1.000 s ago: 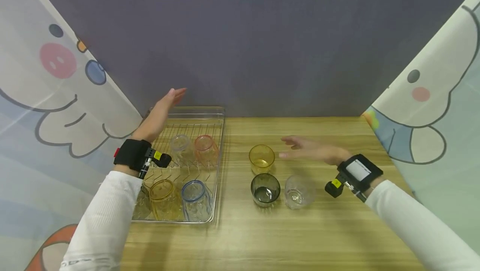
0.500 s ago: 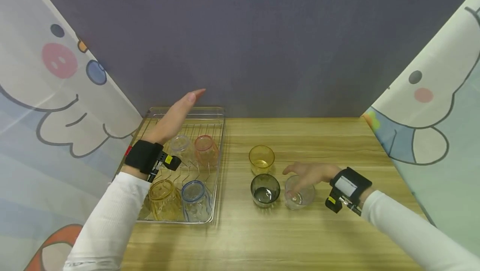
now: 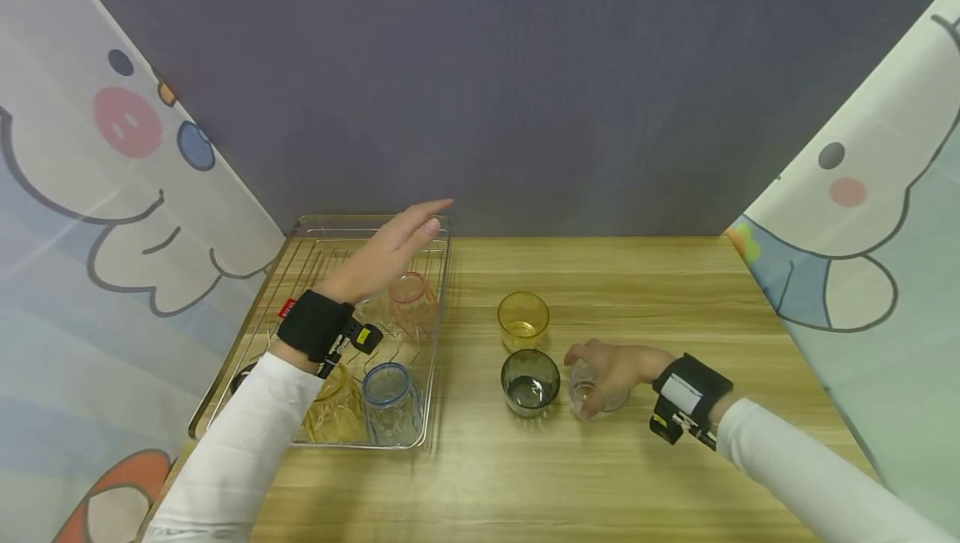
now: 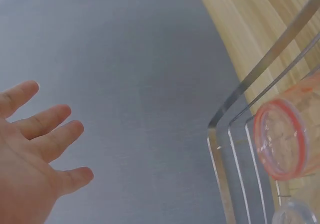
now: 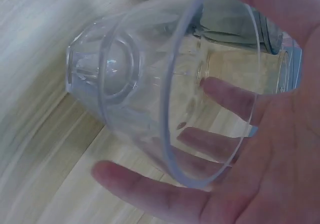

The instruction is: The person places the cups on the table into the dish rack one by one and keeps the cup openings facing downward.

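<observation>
My right hand (image 3: 621, 364) is around a clear glass (image 5: 132, 73) on the wooden table, thumb on one side of it and fingers on the other. In the right wrist view the glass's open rim faces my palm. Left of it stand a dark grey glass (image 3: 530, 383) and, farther back, a yellow glass (image 3: 523, 319), both mouth up. Over the wire rack (image 3: 444, 309) my left hand (image 3: 384, 258) hovers with fingers extended, holding nothing. Below it a red-rimmed glass (image 4: 281, 139) sits upside down, and a clear one is partly hidden.
In the rack's front row are a blue-rimmed glass (image 3: 392, 405) and an amber glass (image 3: 337, 411), with a dark rim (image 3: 242, 376) partly behind my left sleeve. A grey panel (image 3: 495, 93) closes off the back; cartoon-printed sheets (image 3: 862, 193) line both sides.
My right hand has come down and toward me from beside the yellow glass onto the clear glass. The left hand has drifted right above the rack.
</observation>
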`<state>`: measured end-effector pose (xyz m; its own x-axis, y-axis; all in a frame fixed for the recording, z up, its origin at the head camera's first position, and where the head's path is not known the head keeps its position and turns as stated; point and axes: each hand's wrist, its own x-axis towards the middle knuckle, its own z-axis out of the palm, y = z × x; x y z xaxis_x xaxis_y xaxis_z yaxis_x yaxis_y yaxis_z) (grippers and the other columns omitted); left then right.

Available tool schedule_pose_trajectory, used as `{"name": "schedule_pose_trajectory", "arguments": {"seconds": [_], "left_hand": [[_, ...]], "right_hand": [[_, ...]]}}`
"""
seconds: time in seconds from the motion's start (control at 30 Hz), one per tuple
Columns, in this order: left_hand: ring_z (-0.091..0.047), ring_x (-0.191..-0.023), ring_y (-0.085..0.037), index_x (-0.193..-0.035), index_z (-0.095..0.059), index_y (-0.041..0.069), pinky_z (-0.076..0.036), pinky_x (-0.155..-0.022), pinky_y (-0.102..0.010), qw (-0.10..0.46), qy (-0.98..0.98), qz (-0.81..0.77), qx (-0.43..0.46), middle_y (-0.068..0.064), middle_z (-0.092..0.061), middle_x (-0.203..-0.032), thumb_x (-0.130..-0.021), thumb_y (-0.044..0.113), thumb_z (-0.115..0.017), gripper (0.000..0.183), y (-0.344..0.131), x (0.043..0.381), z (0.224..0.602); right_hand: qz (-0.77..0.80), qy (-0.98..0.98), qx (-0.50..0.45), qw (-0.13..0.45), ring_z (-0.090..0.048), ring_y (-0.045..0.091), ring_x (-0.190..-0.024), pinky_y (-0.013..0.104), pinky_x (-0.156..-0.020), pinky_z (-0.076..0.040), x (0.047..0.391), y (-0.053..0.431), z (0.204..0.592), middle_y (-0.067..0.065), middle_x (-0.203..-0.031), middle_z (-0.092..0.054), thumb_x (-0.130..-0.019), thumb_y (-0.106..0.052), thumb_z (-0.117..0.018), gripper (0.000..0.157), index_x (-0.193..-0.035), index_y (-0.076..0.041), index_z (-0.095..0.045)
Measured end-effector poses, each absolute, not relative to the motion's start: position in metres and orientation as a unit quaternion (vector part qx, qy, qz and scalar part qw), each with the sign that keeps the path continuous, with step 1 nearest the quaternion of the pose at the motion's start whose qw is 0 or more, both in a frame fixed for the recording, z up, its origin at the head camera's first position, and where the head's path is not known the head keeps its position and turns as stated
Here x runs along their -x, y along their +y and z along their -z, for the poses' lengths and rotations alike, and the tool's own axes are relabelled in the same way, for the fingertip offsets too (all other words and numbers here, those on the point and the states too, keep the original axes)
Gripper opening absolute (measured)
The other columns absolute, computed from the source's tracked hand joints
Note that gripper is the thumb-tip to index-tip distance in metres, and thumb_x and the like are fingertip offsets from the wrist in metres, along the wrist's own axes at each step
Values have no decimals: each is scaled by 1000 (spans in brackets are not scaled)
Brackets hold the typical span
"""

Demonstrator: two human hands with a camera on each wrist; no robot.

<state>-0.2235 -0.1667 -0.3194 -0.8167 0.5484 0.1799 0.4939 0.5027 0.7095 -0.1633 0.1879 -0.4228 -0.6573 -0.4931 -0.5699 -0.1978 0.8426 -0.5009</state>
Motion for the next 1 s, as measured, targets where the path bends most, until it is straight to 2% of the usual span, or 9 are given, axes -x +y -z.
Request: {"name": "schedule_pose_trajectory", "arguments": {"seconds": [0.27, 0.5, 0.77, 1.0], "left_hand": [[-25, -151, -29, -156, -27, 16, -25, -121, -52, 40, 875, -375, -303, -9, -28, -162, -105, 55, -26, 65, -158, 226, 329], [-29, -149, -30, -156, -28, 16, -27, -120, -52, 34, 872, -384, -302, -10, -28, -162, -105, 55, -26, 64, -159, 227, 329], [-29, -150, -29, -157, -27, 15, -27, -121, -51, 25, 869, -392, -301, -9, -28, -163, -106, 54, -25, 64, -165, 230, 326], [-25, -151, -26, -158, -23, 22, -23, -122, -51, 32, 869, -407, -280, -4, -25, -164, -104, 58, -25, 65, -168, 231, 321]], "right_hand": [[193, 900, 209, 331, -54, 31, -107, 52, -83, -54, 161, 186, 428, 14, -122, -49, -59, -22, -86, 81, -131, -12, -49], [180, 908, 220, 308, -54, 25, -92, 42, -72, -53, 158, 183, 434, 12, -108, -51, -55, -20, -86, 67, -114, -17, -52], [189, 904, 219, 314, -54, 24, -95, 41, -74, -52, 161, 185, 435, 11, -109, -50, -57, -21, -85, 67, -114, -16, -52], [186, 903, 222, 319, -54, 24, -98, 42, -77, -52, 164, 185, 434, 11, -111, -50, -57, -22, -86, 69, -116, -15, -51]]}}
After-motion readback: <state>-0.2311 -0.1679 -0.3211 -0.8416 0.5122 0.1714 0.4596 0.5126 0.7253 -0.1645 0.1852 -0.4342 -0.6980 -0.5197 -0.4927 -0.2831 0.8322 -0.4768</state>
